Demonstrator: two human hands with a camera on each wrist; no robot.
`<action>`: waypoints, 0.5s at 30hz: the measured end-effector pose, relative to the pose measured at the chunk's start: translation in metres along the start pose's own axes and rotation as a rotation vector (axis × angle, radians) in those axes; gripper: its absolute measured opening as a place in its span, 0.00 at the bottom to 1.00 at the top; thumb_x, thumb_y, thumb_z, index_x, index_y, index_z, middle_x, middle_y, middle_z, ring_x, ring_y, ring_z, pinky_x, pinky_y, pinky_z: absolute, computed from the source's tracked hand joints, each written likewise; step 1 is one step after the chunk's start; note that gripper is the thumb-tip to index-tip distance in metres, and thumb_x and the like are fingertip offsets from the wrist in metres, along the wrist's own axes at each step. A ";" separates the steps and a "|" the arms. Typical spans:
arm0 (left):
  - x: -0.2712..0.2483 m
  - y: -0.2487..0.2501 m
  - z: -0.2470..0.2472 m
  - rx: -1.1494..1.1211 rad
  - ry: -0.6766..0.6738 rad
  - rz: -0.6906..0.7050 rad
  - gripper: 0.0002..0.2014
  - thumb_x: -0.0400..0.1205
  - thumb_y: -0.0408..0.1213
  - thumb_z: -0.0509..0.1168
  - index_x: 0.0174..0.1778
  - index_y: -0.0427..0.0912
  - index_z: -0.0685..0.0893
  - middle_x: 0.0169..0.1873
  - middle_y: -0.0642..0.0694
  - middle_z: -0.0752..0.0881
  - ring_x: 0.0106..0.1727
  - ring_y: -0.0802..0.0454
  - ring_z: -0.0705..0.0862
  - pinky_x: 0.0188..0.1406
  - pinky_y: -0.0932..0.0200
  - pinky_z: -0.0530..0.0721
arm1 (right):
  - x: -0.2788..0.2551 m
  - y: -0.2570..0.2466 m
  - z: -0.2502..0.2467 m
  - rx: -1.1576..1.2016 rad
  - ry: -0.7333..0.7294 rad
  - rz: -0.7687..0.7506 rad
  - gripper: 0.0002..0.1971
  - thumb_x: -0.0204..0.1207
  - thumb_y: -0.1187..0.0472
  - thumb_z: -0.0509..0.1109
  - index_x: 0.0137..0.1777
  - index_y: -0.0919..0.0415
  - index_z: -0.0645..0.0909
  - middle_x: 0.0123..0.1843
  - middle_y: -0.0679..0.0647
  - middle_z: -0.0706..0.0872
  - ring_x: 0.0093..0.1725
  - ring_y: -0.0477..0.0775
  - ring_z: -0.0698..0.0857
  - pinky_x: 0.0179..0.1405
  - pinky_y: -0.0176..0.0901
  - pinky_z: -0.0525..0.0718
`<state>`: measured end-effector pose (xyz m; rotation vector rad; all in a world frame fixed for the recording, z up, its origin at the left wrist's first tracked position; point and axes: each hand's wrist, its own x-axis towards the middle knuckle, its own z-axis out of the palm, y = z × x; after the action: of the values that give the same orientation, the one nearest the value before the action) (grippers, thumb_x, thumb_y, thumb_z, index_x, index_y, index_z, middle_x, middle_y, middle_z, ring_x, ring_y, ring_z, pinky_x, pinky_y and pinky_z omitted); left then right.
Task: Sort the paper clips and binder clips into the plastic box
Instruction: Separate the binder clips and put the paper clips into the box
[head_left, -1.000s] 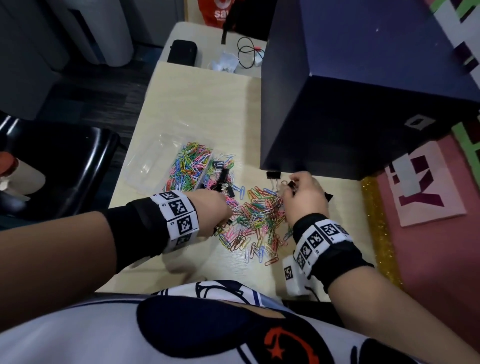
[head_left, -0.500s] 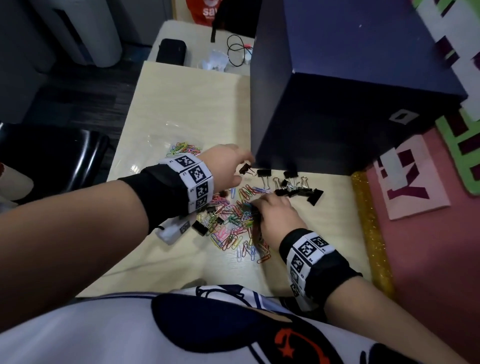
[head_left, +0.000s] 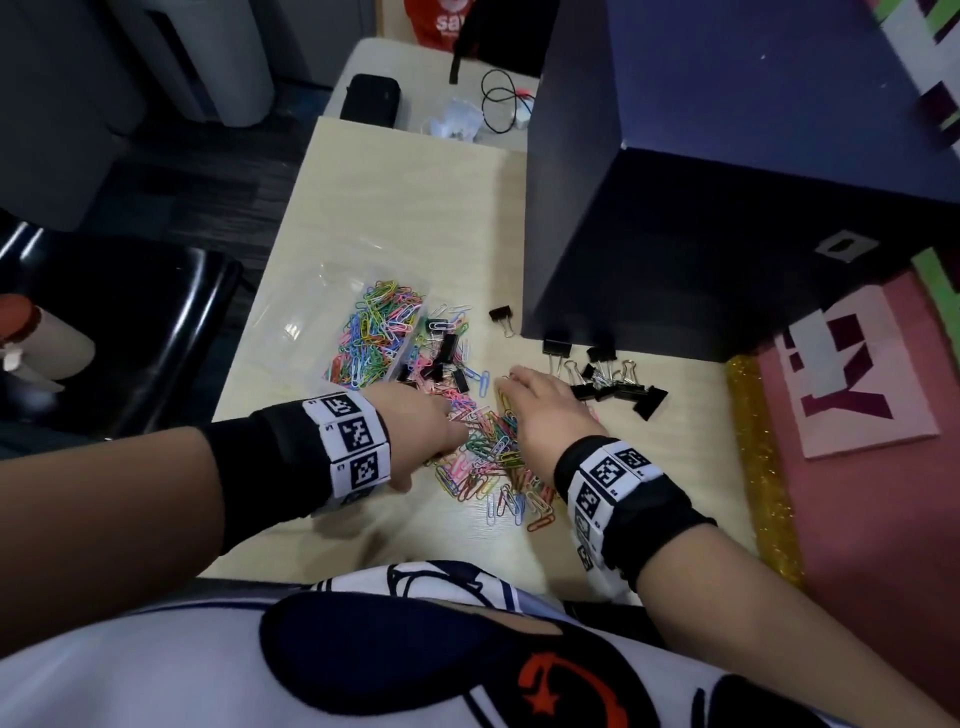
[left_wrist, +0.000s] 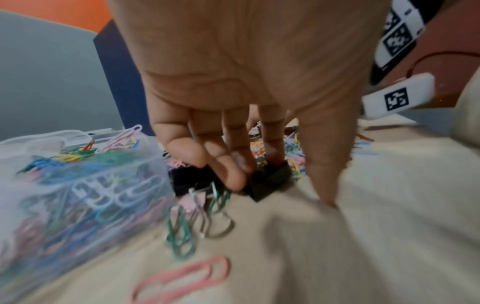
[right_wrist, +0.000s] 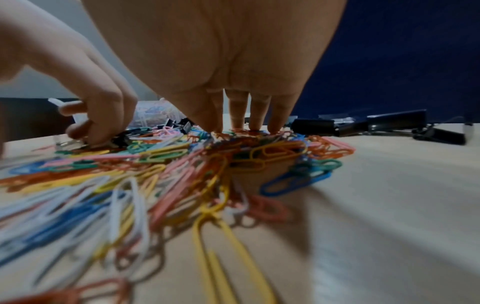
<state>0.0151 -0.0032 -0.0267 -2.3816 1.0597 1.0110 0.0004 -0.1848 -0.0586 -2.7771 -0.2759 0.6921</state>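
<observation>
A clear plastic box (head_left: 306, 332) stands left of centre, one compartment full of coloured paper clips (head_left: 382, 332). A loose pile of paper clips (head_left: 488, 467) lies in front of it. Small black binder clips (head_left: 445, 358) lie next to the box, and larger ones (head_left: 608, 376) sit by the blue box. My left hand (head_left: 423, 421) is at the pile's left edge, its fingertips pinching a black binder clip (left_wrist: 270, 182) just right of the box (left_wrist: 78, 185). My right hand (head_left: 540, 408) reaches down with straight fingers (right_wrist: 242, 115) touching the pile (right_wrist: 182, 156).
A large dark blue box (head_left: 701, 218) blocks the table's right rear. One binder clip (head_left: 501, 314) lies alone near its corner. A black chair (head_left: 130, 322) stands left of the table, a pink mat (head_left: 857, 519) to the right. A black case (head_left: 370, 98) and cables lie beyond.
My left hand reached over to the binder clips by the blue box, then drew back to the pile beside the plastic box. My right hand left the binder clips and settled on the paper clips.
</observation>
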 end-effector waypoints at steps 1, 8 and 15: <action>0.000 -0.001 0.003 -0.011 0.040 0.003 0.24 0.77 0.41 0.69 0.67 0.48 0.70 0.58 0.42 0.76 0.52 0.38 0.83 0.39 0.47 0.83 | 0.000 -0.002 0.001 -0.024 0.020 -0.016 0.35 0.71 0.74 0.58 0.78 0.51 0.64 0.81 0.51 0.61 0.78 0.56 0.60 0.76 0.50 0.64; 0.000 -0.004 0.007 0.043 0.142 0.028 0.16 0.81 0.36 0.61 0.65 0.45 0.75 0.55 0.42 0.77 0.50 0.38 0.83 0.39 0.49 0.81 | -0.006 -0.008 0.008 -0.071 0.100 -0.004 0.21 0.74 0.69 0.60 0.65 0.51 0.78 0.64 0.52 0.75 0.64 0.57 0.71 0.63 0.49 0.73; -0.006 -0.013 0.000 -0.190 0.192 -0.047 0.14 0.69 0.42 0.69 0.49 0.48 0.79 0.47 0.48 0.84 0.49 0.44 0.83 0.43 0.52 0.83 | -0.008 -0.030 0.006 -0.101 0.084 -0.231 0.13 0.78 0.58 0.62 0.61 0.56 0.80 0.59 0.56 0.79 0.64 0.60 0.74 0.62 0.50 0.74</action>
<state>0.0224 0.0084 -0.0217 -2.6896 1.0050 0.9185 -0.0125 -0.1572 -0.0512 -2.7977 -0.6178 0.5162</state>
